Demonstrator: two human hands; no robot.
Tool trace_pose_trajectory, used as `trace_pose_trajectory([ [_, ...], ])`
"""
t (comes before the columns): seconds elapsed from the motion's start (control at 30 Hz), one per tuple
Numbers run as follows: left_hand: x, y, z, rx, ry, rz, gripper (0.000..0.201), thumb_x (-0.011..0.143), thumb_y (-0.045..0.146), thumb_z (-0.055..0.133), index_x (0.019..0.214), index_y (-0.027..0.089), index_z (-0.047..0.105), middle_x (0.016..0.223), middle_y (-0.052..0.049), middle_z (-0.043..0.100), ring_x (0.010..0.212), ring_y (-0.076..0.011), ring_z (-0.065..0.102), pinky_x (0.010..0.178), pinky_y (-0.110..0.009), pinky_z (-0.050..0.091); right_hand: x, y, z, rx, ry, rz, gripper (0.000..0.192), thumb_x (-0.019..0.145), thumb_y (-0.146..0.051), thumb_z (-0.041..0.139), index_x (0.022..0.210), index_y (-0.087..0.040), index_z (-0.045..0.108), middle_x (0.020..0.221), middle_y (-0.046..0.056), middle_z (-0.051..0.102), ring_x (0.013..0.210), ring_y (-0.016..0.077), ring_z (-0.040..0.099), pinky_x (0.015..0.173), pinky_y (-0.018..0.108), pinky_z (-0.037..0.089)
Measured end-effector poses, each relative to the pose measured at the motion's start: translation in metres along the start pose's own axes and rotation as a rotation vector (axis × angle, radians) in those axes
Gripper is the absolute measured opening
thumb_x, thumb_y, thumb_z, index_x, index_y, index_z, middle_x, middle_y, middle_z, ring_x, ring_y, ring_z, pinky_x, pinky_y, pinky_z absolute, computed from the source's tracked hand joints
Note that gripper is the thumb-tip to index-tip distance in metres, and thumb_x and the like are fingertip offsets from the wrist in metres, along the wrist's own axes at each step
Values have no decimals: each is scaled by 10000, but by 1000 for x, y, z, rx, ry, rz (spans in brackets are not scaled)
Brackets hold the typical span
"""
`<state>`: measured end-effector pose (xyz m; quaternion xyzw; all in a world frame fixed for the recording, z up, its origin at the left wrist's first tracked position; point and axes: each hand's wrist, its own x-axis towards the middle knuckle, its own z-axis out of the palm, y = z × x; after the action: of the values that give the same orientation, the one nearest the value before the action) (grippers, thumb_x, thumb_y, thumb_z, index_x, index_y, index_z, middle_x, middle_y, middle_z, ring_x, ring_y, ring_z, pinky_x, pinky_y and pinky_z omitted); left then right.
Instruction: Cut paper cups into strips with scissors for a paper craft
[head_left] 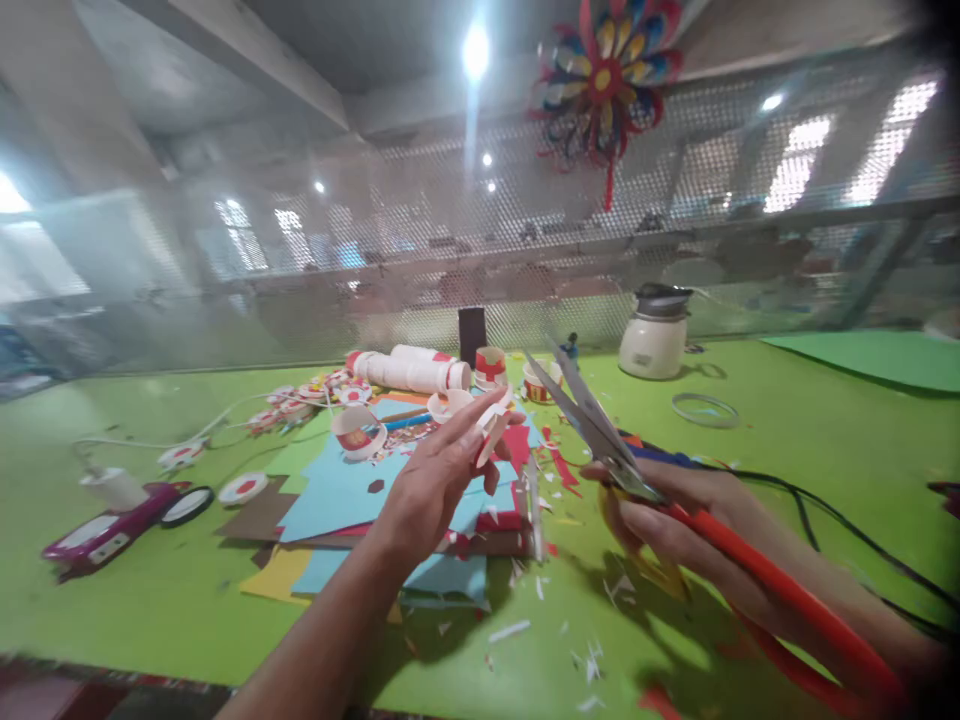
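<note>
My left hand is raised over a stack of coloured paper and pinches a small pale piece of paper between thumb and fingers. At the right, my right hand grips large scissors by their red-orange handles. The blades are parted and point up and away, apart from the pale piece. Something yellow shows below the right hand; part of it is hidden by the fingers. White and red paper scraps lie on the table between the hands.
Paper cups and white rolled stacks stand behind the paper. A purple device lies left, with a tape roll nearby. A white pot-like appliance, a ring and dark cables are at right.
</note>
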<state>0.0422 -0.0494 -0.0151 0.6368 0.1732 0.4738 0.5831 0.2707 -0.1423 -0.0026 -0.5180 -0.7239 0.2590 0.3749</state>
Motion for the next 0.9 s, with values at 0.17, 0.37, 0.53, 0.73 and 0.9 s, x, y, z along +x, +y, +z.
trace_pose_trajectory([
  [0.17, 3, 8, -7, 7, 116, 106, 401, 905, 392, 482, 1245, 198, 567, 1119, -130, 627, 845, -188, 546, 600, -289, 443, -3, 16, -2, -34, -26, -107, 465, 789, -600, 577, 980, -205, 733, 624, 18, 592, 532, 155, 525, 482, 260, 429],
  [0.37, 2, 9, -12, 50, 110, 109, 423, 902, 409, 462, 1254, 198, 562, 1037, -123, 625, 799, -189, 523, 622, -319, 440, -7, 23, 6, -128, -50, -92, 505, 757, -665, 565, 845, -207, 760, 691, 78, 690, 602, 214, 612, 552, 305, 468],
  [0.53, 2, 6, -12, 15, 72, 112, 404, 896, 389, 497, 1244, 213, 605, 993, -110, 625, 804, -184, 515, 650, -321, 438, -7, 17, 11, -119, -50, -100, 544, 799, -685, 475, 887, -222, 749, 668, 55, 662, 552, 189, 558, 502, 288, 420],
  [0.73, 2, 3, -9, 38, 61, 105, 402, 888, 392, 507, 1231, 215, 621, 958, -108, 635, 819, -197, 523, 646, -328, 444, -9, 9, 13, -55, -53, -61, 495, 837, -637, 461, 875, -226, 734, 596, 23, 589, 530, 169, 523, 469, 260, 380],
  [0.9, 2, 3, -8, 49, 80, 104, 399, 888, 393, 510, 1229, 220, 622, 1004, -110, 639, 809, -189, 517, 653, -330, 450, -9, 5, 13, -7, -60, -50, 441, 837, -626, 466, 724, -268, 699, 550, 21, 551, 489, 182, 484, 452, 292, 367],
])
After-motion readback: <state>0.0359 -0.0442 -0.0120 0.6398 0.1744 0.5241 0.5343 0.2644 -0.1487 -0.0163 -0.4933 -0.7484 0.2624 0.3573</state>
